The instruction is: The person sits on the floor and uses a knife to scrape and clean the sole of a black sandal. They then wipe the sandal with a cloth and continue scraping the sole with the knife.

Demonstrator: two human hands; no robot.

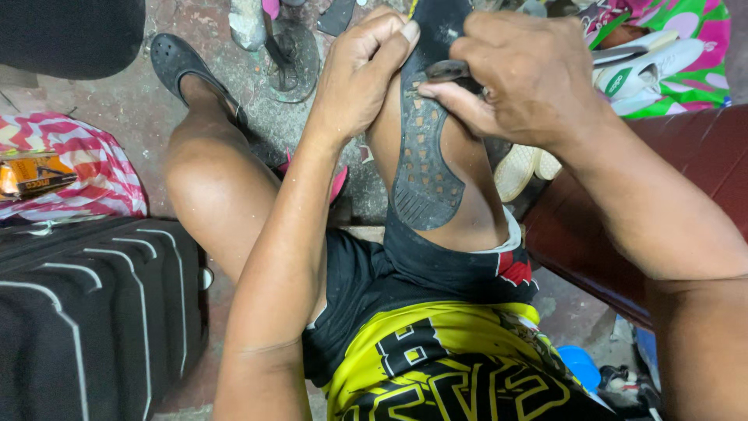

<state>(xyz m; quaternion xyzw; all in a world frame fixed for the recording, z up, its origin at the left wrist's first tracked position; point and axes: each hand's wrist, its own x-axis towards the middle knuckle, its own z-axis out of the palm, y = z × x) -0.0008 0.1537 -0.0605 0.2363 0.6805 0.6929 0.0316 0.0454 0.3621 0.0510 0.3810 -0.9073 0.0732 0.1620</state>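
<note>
A dark rubber shoe sole (425,164) with a square tread pattern lies along my right thigh, its top end raised. My left hand (360,74) grips the sole's left edge near the top. My right hand (518,74) pinches a small dark tool (447,71) against the sole's upper part, thumb pressed on the tread. The sole's far tip is partly hidden behind both hands.
A black ribbed case (93,312) stands at the left, with a red-and-white striped bag (86,175) behind it. White shoes (647,66) lie on a green floral cloth at top right. A dark red bench (701,171) runs along the right. A metal shoe stand (288,54) sits on the concrete floor.
</note>
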